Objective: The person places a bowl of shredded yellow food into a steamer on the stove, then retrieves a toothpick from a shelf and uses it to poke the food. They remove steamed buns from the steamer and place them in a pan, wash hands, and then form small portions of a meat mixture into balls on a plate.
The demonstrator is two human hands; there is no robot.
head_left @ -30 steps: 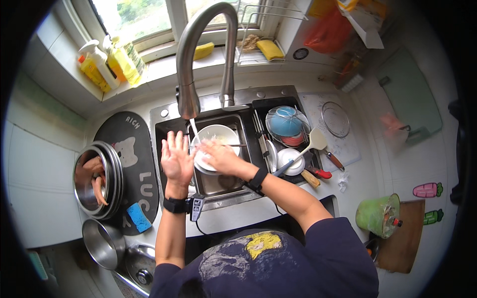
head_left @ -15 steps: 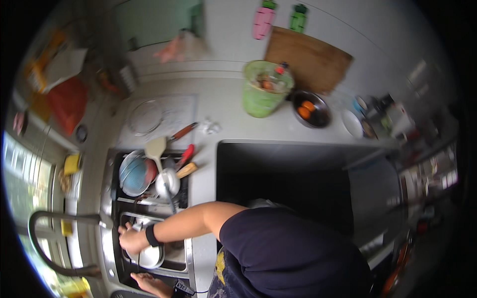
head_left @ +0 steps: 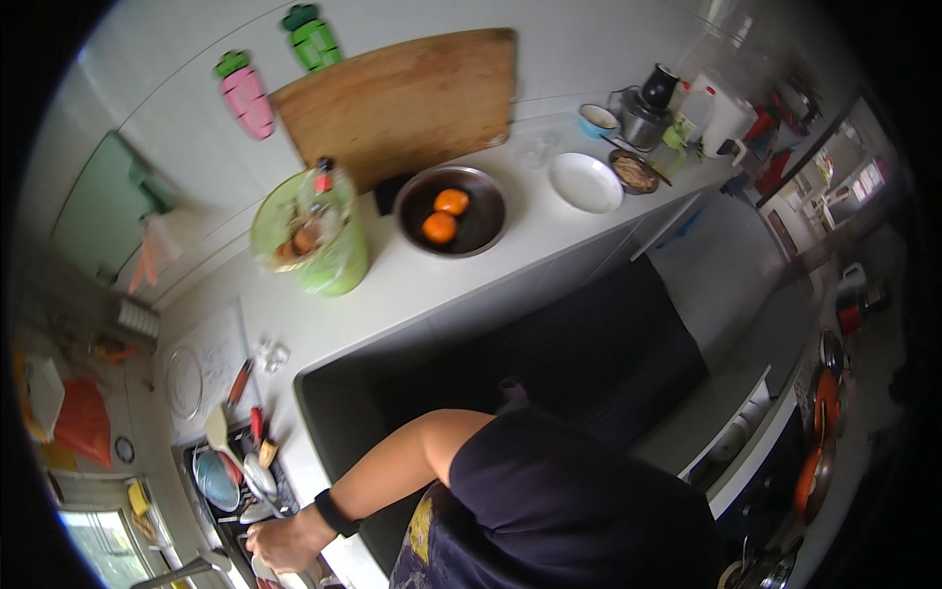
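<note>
My right arm, with a dark sleeve and a black wristband, reaches down to the sink at the lower left. My right hand (head_left: 283,546) has its fingers curled at the edge of a white bowl (head_left: 299,579), which is partly cut off by the lower picture edge. Just beyond the hand, the dish rack (head_left: 231,530) holds a blue strainer basket (head_left: 216,481), a spatula (head_left: 218,429), a white ladle-like utensil (head_left: 259,474) and a red-handled tool (head_left: 257,426). My left hand does not show.
On the white counter stand a green bin (head_left: 339,260) full of scraps, a metal bowl (head_left: 405,231) with two oranges, a white plate (head_left: 586,184) and a blender base (head_left: 643,128). A wooden cutting board (head_left: 402,103) leans on the wall. The faucet (head_left: 186,569) is at the lower left.
The view has swung right, moving the sink toward the lower left corner and bringing more of the counter in. My left hand, seen earlier by the sink, has left the picture.
</note>
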